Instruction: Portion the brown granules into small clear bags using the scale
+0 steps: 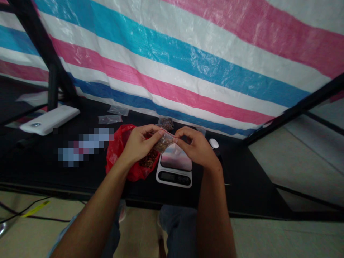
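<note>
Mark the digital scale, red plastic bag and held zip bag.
Digital scale [176,163], head view: weighing platform.
Red plastic bag [116,150], head view: crumpled side.
Held zip bag [162,145], head view: filled lower part.

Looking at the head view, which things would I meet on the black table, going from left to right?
White oblong device → red plastic bag → digital scale → small white round object.

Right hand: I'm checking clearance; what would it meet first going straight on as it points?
Past the clear bag in its grip, the right hand would probably meet the left hand, though depth is unclear.
</note>
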`<state>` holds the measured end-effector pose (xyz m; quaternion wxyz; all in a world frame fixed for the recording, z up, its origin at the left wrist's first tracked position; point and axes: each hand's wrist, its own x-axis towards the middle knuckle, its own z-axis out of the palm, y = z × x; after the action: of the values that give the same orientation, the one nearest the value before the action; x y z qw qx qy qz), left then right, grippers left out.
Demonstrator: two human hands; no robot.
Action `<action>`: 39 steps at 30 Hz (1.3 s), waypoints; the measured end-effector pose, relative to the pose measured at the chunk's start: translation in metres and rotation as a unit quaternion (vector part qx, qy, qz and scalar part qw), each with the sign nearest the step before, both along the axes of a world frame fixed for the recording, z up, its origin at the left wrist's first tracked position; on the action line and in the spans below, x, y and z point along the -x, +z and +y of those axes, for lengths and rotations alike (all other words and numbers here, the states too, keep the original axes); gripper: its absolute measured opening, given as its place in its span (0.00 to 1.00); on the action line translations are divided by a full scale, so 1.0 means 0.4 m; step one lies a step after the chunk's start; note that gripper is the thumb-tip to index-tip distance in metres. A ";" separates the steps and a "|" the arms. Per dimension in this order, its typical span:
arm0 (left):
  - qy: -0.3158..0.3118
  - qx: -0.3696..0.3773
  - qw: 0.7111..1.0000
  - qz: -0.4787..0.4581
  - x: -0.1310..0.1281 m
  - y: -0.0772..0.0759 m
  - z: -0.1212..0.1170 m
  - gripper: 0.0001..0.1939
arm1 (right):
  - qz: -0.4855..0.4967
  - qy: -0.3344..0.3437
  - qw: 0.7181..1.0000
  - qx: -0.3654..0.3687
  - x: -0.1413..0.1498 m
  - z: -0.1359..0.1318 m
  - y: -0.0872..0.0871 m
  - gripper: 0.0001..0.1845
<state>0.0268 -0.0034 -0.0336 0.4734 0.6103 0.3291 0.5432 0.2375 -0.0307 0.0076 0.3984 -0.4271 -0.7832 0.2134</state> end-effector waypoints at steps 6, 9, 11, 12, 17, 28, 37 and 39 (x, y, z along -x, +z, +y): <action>0.008 0.010 1.000 -0.021 0.002 0.013 -0.001 0.20 | 0.030 -0.032 0.999 -0.006 0.008 0.010 -0.013 0.05; 0.006 0.007 1.000 -0.024 0.005 0.017 0.000 0.20 | 0.042 -0.038 0.998 -0.013 0.007 0.011 -0.013 0.05; 0.003 0.011 1.000 -0.028 0.009 0.017 0.003 0.20 | 0.043 -0.036 0.998 -0.014 0.005 0.010 -0.012 0.06; 0.004 0.014 0.999 -0.030 0.010 0.017 0.004 0.20 | 0.044 -0.035 0.998 -0.014 0.005 0.010 -0.011 0.06; 0.009 0.022 0.999 -0.024 0.010 0.012 0.006 0.22 | 0.048 -0.039 0.998 -0.005 0.018 0.013 -0.018 0.05; -0.028 0.001 0.999 0.018 -0.002 0.006 0.000 0.18 | 0.066 -0.031 0.997 -0.018 0.040 0.014 -0.020 0.06; -0.017 -0.021 0.999 0.029 0.008 0.021 -0.005 0.15 | 0.078 0.000 0.997 -0.014 0.050 0.018 -0.022 0.08; -0.004 -0.014 0.999 0.030 0.016 0.025 -0.004 0.15 | 0.067 -0.008 0.998 0.004 0.041 0.019 -0.023 0.09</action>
<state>0.0202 -0.0049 -0.0237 0.4570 0.6343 0.3328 0.5273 0.2213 -0.0232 -0.0017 0.4505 -0.4196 -0.7502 0.2412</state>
